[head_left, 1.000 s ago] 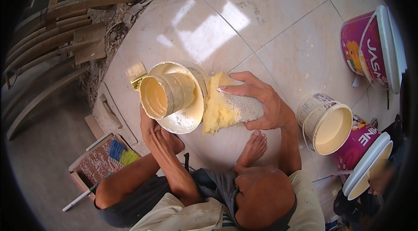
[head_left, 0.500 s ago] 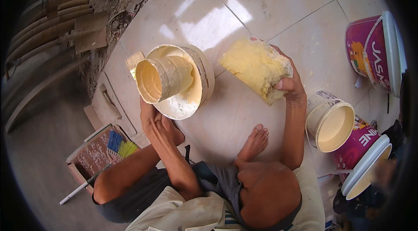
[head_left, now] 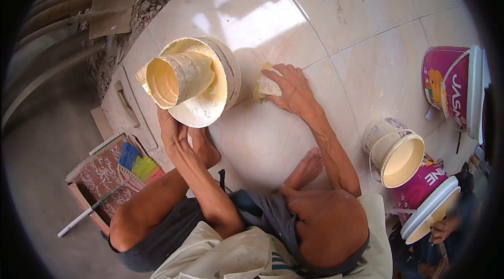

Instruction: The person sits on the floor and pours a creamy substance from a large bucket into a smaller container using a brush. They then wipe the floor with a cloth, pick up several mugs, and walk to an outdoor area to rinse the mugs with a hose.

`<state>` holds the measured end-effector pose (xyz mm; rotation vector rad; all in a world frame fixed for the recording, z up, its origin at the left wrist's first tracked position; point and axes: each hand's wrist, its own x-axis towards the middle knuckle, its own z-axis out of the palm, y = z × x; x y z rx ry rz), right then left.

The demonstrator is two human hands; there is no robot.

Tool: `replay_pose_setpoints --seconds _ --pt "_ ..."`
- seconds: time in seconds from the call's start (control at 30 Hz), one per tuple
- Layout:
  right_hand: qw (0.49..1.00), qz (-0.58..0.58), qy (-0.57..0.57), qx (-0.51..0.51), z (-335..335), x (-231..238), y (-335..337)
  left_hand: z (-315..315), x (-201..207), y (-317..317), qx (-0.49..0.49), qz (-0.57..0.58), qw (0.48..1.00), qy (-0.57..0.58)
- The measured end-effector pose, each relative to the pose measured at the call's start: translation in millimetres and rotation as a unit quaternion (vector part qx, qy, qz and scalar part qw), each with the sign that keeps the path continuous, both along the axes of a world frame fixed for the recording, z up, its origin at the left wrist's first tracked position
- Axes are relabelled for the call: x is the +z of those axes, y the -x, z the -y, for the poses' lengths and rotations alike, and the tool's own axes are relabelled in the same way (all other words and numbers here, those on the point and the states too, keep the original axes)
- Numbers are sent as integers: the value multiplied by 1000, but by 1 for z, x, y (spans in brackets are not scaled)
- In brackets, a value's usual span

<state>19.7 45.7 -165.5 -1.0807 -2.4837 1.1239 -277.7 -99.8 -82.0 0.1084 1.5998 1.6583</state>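
Note:
My left hand (head_left: 176,133) is at the near side of a paint-smeared bucket (head_left: 229,82), holding it; its fingertips are hidden. A smaller cup (head_left: 185,74), coated in cream paint, lies tilted in the bucket's mouth. A pale flat piece (head_left: 140,80) sticks out beside the cup, its kind unclear. To the right of the bucket, my right hand (head_left: 291,89) is closed over a yellow sponge (head_left: 269,88) against the tiled floor (head_left: 273,142). Thumb and fingers straddle the sponge.
A paint-stained pail (head_left: 386,137) and two purple-and-white buckets (head_left: 443,71) stand at right. Another person's hand (head_left: 443,229) shows at lower right. At left lie a tray (head_left: 102,187), a coloured-bristle brush (head_left: 137,163) and curved wooden strips (head_left: 73,3) near rubble.
My right hand has brought the sponge down and left, from held up to the floor beside the bucket. The bucket appears slightly further left, and the whole view has shifted somewhat.

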Motion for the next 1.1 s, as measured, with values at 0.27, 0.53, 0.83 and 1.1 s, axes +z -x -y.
replay_pose_setpoints --seconds 0.27,0.53,0.83,1.1 --pt "919 -198 323 -111 59 30 -69 -12 -29 -4 50 20 998 11" --pt "786 50 -225 -574 -41 32 -179 -45 -50 -44 10 -34 998 50" --pt "811 139 -150 -549 -17 -36 -159 -53 -55 -45 -4 -27 998 52" --pt "836 -45 -109 -536 -30 12 -155 -64 -63 -47 -12 -14 998 62"
